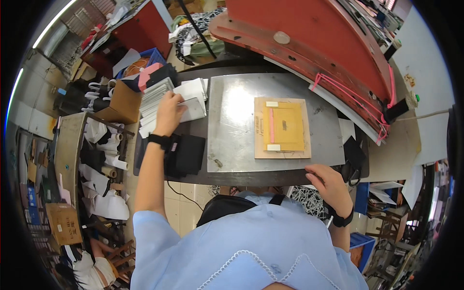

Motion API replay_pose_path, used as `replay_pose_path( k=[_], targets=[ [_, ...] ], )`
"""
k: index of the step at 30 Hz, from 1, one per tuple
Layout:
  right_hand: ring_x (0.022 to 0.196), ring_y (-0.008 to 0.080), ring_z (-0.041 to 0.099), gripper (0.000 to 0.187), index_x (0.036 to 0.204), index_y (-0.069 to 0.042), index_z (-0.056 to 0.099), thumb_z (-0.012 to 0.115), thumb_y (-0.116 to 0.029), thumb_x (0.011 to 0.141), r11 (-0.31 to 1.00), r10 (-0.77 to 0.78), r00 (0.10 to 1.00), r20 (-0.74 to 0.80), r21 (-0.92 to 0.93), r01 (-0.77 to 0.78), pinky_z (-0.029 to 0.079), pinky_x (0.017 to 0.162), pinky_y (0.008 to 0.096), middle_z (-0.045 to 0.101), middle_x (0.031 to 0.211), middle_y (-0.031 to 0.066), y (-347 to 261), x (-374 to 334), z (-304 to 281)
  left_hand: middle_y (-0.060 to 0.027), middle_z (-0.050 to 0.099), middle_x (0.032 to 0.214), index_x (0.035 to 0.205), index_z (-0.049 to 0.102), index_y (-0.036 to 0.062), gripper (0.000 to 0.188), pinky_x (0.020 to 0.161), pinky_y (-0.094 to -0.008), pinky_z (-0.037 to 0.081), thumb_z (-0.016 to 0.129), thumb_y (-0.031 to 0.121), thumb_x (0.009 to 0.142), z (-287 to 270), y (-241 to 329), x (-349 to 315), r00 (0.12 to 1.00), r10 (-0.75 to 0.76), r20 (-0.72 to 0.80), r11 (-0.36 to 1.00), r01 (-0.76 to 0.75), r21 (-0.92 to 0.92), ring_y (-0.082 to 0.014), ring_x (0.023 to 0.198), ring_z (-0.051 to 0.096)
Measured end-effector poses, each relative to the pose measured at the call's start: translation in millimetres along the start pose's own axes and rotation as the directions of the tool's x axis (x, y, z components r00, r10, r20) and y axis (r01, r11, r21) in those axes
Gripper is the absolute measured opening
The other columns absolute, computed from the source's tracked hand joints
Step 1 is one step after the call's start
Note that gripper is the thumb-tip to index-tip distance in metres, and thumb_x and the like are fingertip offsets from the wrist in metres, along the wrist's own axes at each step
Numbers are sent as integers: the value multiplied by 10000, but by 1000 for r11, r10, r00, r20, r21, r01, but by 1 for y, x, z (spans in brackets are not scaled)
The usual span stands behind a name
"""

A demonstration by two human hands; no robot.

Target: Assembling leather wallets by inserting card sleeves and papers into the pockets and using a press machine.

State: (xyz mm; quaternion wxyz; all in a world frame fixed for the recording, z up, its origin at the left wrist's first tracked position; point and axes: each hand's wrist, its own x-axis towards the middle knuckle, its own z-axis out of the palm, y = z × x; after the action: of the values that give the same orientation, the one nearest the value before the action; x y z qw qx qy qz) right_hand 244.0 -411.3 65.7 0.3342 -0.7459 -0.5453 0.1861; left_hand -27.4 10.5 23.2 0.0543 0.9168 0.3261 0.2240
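Observation:
My left hand [170,114] is over several rows of flat white and grey pieces [155,100] at the table's left. Its fingers are drawn together at the edge of a pale grey piece [194,108], and the fingertips are partly hidden. My right hand [330,187] holds nothing; its fingers are apart at the front right corner of the metal plate [232,145]. On that plate lies a wooden board [283,154] bearing a yellow sheet-like template [292,126] with a pink strip and two small pale blocks.
A red machine [309,38] with pink cord [348,96] overhangs the plate's far right. Black flat pieces [188,153] lie stacked by my left wrist. Beyond the white pieces stand a cardboard box [124,102] and a blue crate [153,57]. A black pouch-like thing [354,153] sits at the right edge.

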Motion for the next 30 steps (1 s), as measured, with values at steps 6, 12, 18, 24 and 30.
replay_pose_path(
  k=[6, 12, 18, 24, 30],
  targets=[
    [810, 265, 663, 189, 1066, -5, 669, 634, -109, 912, 984, 94, 995, -9, 152, -92, 513, 727, 306, 694, 937, 137, 3, -1, -5, -77, 661, 869, 1098, 634, 5, 189, 693, -258, 471, 628, 111, 942, -60, 74, -8, 980, -175, -96, 877, 111, -468, -132, 770, 610],
    [733, 181, 653, 245, 1151, -27, 650, 596, -162, 954, 871, 46, 999, 13, 489, -47, 502, 681, 287, 694, 876, 122, -15, 31, 17, -99, 721, 878, 1181, 640, 94, 347, 676, -280, 517, 740, 157, 855, -75, 192, -32, 765, 249, 594, 741, 244, -625, -162, 740, 681],
    [710, 133, 638, 304, 1166, -20, 631, 618, -243, 960, 896, 101, 962, 253, 397, -198, 494, 666, 264, 697, 838, 92, -20, 38, 25, -83, 718, 992, 1264, 536, 57, 460, 807, -259, 514, 744, 93, 855, -25, 228, -52, 823, 184, 537, 589, 345, -731, -112, 899, 660],
    [784, 46, 603, 252, 1132, 16, 647, 597, -184, 987, 577, 296, 954, 47, 787, -218, 483, 672, 217, 687, 911, 19, 3, 25, 45, -102, 694, 1066, 1199, 560, -20, 310, 840, -243, 520, 660, 108, 935, 6, 221, -61, 702, 45, 711, 12, 711, -703, -122, 965, 652],
    [674, 24, 501, 264, 1111, 29, 663, 598, -193, 986, 642, 221, 913, 342, 654, -401, 419, 594, 192, 639, 854, -23, 5, 44, 12, -59, 694, 1034, 1190, 594, -10, 284, 736, -223, 500, 648, 128, 948, 15, 218, -41, 789, 149, 596, 235, 558, -796, -82, 858, 626]
  ],
)
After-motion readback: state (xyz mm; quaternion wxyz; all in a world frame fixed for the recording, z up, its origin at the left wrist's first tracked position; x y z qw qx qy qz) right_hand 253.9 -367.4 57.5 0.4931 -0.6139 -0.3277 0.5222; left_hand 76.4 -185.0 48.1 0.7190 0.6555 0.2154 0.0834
